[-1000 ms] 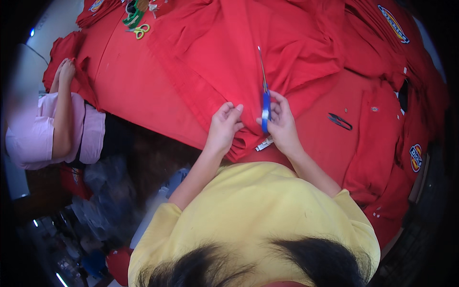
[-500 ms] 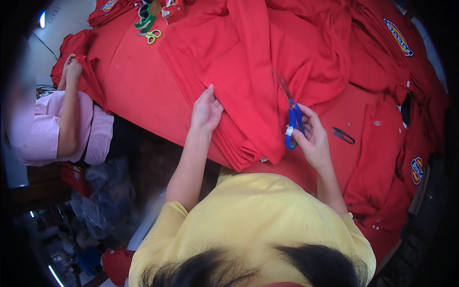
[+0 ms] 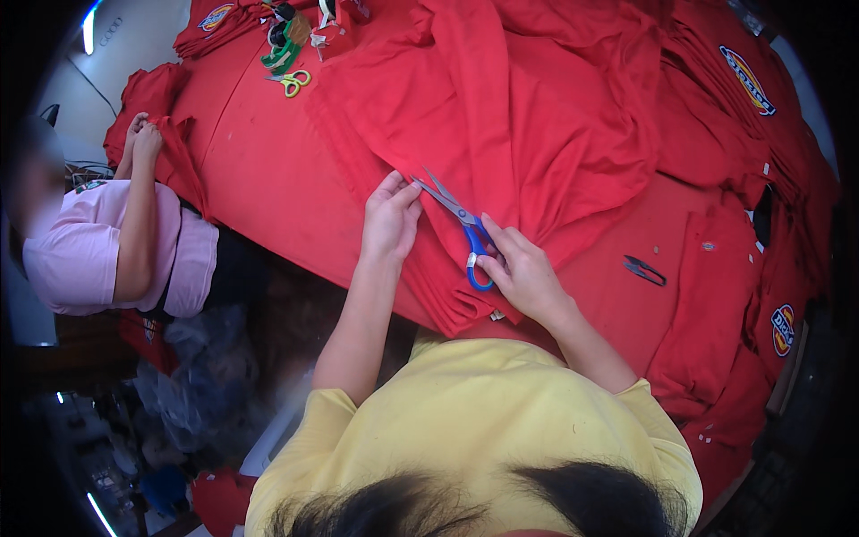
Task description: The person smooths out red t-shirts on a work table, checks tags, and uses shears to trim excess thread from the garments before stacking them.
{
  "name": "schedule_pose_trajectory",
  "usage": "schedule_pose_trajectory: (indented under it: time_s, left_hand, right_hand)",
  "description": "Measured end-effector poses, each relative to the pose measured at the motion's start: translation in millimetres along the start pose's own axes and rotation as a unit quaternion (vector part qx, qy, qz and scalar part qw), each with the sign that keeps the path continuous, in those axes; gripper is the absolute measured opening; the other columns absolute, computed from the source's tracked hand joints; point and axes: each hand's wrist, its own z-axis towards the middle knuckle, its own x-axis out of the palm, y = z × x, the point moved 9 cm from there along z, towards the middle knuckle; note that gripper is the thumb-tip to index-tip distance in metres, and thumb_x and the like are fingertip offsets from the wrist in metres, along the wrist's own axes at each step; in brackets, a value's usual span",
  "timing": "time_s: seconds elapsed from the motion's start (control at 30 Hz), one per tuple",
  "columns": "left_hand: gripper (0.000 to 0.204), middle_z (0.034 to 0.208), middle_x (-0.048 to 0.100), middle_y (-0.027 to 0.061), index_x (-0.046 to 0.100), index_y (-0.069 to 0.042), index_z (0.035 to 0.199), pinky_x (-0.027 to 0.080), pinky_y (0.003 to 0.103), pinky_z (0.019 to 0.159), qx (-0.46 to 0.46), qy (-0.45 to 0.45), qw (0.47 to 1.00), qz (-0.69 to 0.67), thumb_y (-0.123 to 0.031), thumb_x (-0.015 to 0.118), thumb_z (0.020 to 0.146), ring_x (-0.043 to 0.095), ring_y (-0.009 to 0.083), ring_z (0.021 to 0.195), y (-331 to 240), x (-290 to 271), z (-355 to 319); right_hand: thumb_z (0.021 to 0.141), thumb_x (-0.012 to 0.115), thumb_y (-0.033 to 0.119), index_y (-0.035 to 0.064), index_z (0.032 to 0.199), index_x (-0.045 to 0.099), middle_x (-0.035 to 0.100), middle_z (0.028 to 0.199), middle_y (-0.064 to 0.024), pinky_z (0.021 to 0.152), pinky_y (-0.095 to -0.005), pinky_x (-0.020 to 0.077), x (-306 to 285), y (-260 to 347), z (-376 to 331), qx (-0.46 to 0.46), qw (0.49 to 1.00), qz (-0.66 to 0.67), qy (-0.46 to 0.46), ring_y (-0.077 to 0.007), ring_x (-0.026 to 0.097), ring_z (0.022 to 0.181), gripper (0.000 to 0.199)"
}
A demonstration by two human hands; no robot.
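Blue-handled scissors [image 3: 465, 218] are in my right hand [image 3: 535, 279], its fingers in and around the handle loops. The blades stand slightly apart and point up and left, their tips right by the fingertips of my left hand [image 3: 390, 220]. That left hand is turned palm inward over the edge of a layered stack of red garments [image 3: 438, 291], fingers bent together as in a pinch. Whatever lies between the fingertips is too small to make out. Beneath both hands, the red fabric [image 3: 564, 116] spreads in loose folds.
Black thread snips [image 3: 644, 270] lie on the red table [image 3: 259, 170] to the right. Yellow-handled scissors [image 3: 293, 83] and a green tape dispenser [image 3: 284, 49] are at the far left. Folded red garments [image 3: 716, 304] pile up on the right. A co-worker in pink [image 3: 134, 242] handles red cloth.
My right hand has swung the scissors leftward, bringing their tips to my left hand. The left fingers have curled in from a looser, more open pose.
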Motion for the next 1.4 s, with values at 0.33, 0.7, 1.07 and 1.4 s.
schedule_pose_trajectory:
  time_s: [0.33,0.7,1.07,1.4]
  left_hand:
    - [0.034,0.114,0.058,0.01,0.052,0.003,0.12,0.044,0.028,0.095,0.003,0.054,0.998,0.034,0.008,0.052,0.086,0.055,0.0164,0.108,-12.4,21.9,-13.1]
    - [0.034,0.111,0.06,0.0092,0.053,0.004,0.121,0.045,0.028,0.09,0.025,0.044,0.995,0.084,0.005,0.056,0.087,0.057,0.0145,0.1,-26.1,27.5,-13.0]
    - [0.043,0.116,0.057,0.0084,0.048,0.0,0.126,0.045,0.026,0.09,0.017,0.061,0.993,0.1,0.008,0.056,0.084,0.056,0.0142,0.106,-33.0,32.1,-9.3]
    - [0.042,0.106,0.06,0.0051,0.05,0.0,0.125,0.046,0.025,0.082,0.022,0.055,0.998,0.033,0.005,0.058,0.084,0.058,0.0111,0.093,-47.5,23.3,10.8]
  right_hand:
    - [0.088,0.06,0.018,-0.0004,0.137,0.039,0.056,0.088,-0.0137,0.072,-0.0356,0.0456,-7.8,1.5,2.2,-0.01,0.996,0.091,0.002,-0.0264,0.058,0.079,0.057]
    - [0.089,0.058,0.017,0.0023,0.136,0.041,0.056,0.088,-0.0135,0.071,-0.0336,0.0453,-12.0,8.1,16.5,-0.027,0.993,0.112,-0.026,-0.0247,0.058,0.079,0.052]
    - [0.091,0.053,0.013,0.0059,0.138,0.042,0.057,0.088,-0.0115,0.067,-0.0288,0.0478,-10.3,3.4,26.7,-0.047,0.984,0.165,-0.042,-0.0189,0.059,0.071,0.048]
    - [0.09,0.057,0.017,0.0073,0.138,0.043,0.058,0.088,-0.0099,0.075,-0.0299,0.0462,-1.4,-9.1,38.7,0.054,0.96,0.273,0.034,-0.0186,0.059,0.082,0.05]
